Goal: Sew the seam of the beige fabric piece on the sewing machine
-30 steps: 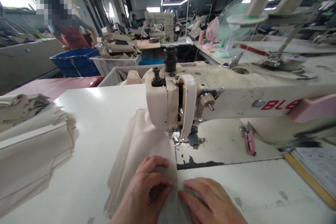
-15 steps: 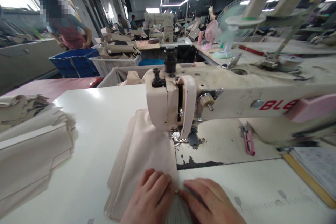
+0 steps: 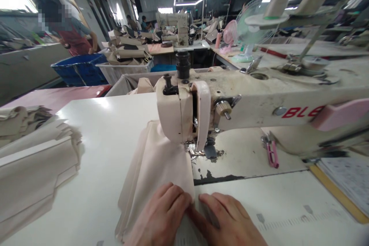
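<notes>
A pale beige leather-like piece [image 3: 161, 161], folded in layers, lies on the white table with its upper end beneath the sewing machine head [image 3: 173, 115]. Its right edge runs down from the presser foot [image 3: 196, 152]. My left hand [image 3: 161, 213] presses on the lower part, its fingers closed at that edge beside the right thumb. My right hand [image 3: 230, 217] rests just right of the edge, fingers stretched over the table and apart from the thumb. The thumb tip meets the left fingertips; the edge between them is hidden.
Pink thread snips [image 3: 271, 153] lie on the machine bed. Papers on a yellow-edged board [image 3: 340, 192] are at right. Stacked beige pieces [image 3: 37, 173] lie at left. Behind stand a blue bin [image 3: 77, 69], a person in a red apron [image 3: 77, 40] and a green fan [image 3: 248, 30].
My right thumb has moved left against my left fingertips. My left hand has shifted slightly forward along the edge. The view has turned a little to the right.
</notes>
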Demonstrator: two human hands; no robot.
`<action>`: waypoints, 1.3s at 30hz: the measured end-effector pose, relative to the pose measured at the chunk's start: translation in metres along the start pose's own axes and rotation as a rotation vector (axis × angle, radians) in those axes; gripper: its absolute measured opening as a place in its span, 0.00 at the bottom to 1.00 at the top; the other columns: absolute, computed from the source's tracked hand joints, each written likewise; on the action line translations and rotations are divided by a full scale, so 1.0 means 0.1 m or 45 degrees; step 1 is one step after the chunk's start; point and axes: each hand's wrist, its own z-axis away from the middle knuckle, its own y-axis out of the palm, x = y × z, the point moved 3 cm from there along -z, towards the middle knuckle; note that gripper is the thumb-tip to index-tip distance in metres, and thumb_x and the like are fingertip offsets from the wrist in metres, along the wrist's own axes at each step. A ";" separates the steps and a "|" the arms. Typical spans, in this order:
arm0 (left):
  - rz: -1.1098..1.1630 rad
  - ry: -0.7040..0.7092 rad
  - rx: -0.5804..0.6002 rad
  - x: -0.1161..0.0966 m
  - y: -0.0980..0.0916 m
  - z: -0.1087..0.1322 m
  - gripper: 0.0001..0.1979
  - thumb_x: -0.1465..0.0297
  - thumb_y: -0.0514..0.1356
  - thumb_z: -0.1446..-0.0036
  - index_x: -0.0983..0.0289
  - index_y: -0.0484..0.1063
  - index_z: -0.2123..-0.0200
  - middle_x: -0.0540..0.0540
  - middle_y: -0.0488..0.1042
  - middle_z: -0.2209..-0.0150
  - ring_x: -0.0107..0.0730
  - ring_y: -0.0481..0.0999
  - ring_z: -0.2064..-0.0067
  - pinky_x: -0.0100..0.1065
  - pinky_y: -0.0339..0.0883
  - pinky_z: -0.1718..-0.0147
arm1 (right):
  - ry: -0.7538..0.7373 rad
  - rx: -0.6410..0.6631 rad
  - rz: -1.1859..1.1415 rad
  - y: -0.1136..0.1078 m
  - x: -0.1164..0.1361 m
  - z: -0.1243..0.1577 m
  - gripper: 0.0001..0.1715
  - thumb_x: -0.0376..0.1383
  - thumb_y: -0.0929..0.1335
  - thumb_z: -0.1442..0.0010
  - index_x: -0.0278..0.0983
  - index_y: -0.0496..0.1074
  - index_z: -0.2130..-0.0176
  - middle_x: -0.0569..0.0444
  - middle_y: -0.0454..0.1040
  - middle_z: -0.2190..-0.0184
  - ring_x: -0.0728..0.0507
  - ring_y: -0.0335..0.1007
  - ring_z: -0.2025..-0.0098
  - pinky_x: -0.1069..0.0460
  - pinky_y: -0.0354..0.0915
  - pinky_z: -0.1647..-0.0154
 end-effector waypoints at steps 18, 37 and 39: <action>0.042 0.118 0.229 0.03 0.07 -0.07 0.24 0.66 0.37 0.30 0.65 0.67 0.70 0.55 0.68 0.73 0.33 0.62 0.73 0.32 0.57 0.76 | 0.089 -0.249 -0.027 -0.06 0.06 -0.14 0.20 0.34 0.57 0.30 0.49 0.75 0.62 0.58 0.76 0.66 0.43 0.67 0.62 0.49 0.60 0.57; -0.060 0.175 0.005 0.04 0.09 0.12 0.14 0.74 0.45 0.33 0.65 0.69 0.67 0.54 0.72 0.72 0.31 0.69 0.72 0.30 0.67 0.73 | 0.005 -0.061 -0.284 -0.11 -0.04 -0.09 0.20 0.30 0.55 0.29 0.36 0.73 0.53 0.55 0.79 0.56 0.45 0.74 0.54 0.53 0.71 0.52; 0.099 0.155 0.019 0.10 0.08 0.15 0.14 0.72 0.45 0.33 0.65 0.69 0.61 0.56 0.73 0.68 0.31 0.71 0.69 0.29 0.69 0.70 | -0.081 -0.102 -0.215 -0.12 -0.06 -0.11 0.21 0.30 0.54 0.29 0.35 0.74 0.54 0.56 0.80 0.59 0.45 0.76 0.57 0.53 0.73 0.55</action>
